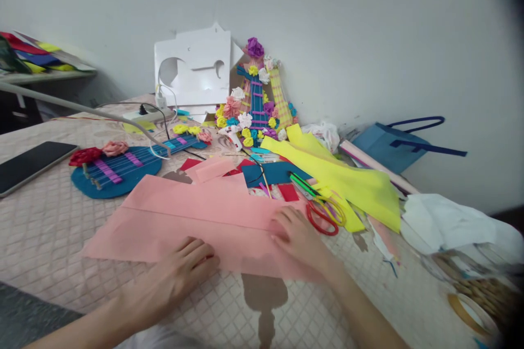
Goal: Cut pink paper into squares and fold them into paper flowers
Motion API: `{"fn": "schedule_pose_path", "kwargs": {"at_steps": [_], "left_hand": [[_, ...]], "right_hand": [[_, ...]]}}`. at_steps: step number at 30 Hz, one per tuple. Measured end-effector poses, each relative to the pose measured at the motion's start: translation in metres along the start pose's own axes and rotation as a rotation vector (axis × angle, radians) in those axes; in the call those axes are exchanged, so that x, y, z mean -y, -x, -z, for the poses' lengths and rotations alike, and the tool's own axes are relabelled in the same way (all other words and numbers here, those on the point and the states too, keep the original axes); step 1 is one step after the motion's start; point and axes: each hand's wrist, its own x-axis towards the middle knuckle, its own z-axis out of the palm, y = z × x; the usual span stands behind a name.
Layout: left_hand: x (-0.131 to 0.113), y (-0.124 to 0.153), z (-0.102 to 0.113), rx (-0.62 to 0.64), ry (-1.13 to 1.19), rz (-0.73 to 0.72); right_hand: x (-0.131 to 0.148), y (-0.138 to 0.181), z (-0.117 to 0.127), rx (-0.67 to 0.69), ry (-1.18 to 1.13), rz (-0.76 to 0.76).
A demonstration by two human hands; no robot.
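Note:
A large pink sheet [180,234], paper or thin felt, lies before me with a line, perhaps a crease, running along its length. My left hand [190,264] rests on its near edge, fingers together and slightly bent, holding nothing. On the right part of the sheet lies my right hand [297,232], fingers bent a little and the thumb apart near that line. Scissors [327,212] with red and yellow handles lie just beyond my right hand. Behind the sheet are smaller pink pieces [213,169] and a blue piece [272,174].
A blue guitar-shaped craft [139,166] and a phone [33,163] lie at left. Farther back are a glue gun [233,136], flower-decorated crafts [257,98] and a power strip [147,114]. Yellow sheets [347,180], a blue bag [385,144] and a tape roll [470,313] are at right.

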Motion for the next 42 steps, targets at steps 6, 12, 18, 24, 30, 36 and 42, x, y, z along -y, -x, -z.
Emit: {"fn": "schedule_pose_path", "kwargs": {"at_steps": [6, 12, 18, 24, 30, 36, 42], "left_hand": [[0.003, -0.005, -0.012, -0.019, -0.003, 0.050], [0.003, -0.003, -0.015, -0.055, 0.028, 0.019], [-0.004, -0.003, -0.010, -0.111, -0.006, -0.002], [-0.009, -0.004, -0.003, -0.126, -0.038, -0.007], [-0.007, -0.001, -0.006, -0.165, -0.033, -0.036], [-0.009, 0.003, -0.002, -0.135, 0.003, 0.031], [0.016, -0.030, 0.004, -0.185, -0.264, 0.187]], "right_hand": [[0.007, -0.010, -0.015, 0.083, 0.174, 0.151], [0.002, -0.012, -0.016, 0.085, 0.199, 0.194], [-0.007, -0.027, 0.004, 0.021, 0.047, 0.044], [-0.017, -0.052, 0.023, 0.005, -0.046, -0.029], [-0.016, -0.057, 0.013, 0.058, -0.074, -0.061], [-0.012, -0.049, 0.005, 0.073, -0.088, -0.052], [-0.004, -0.040, 0.000, 0.068, -0.114, -0.024]]}}
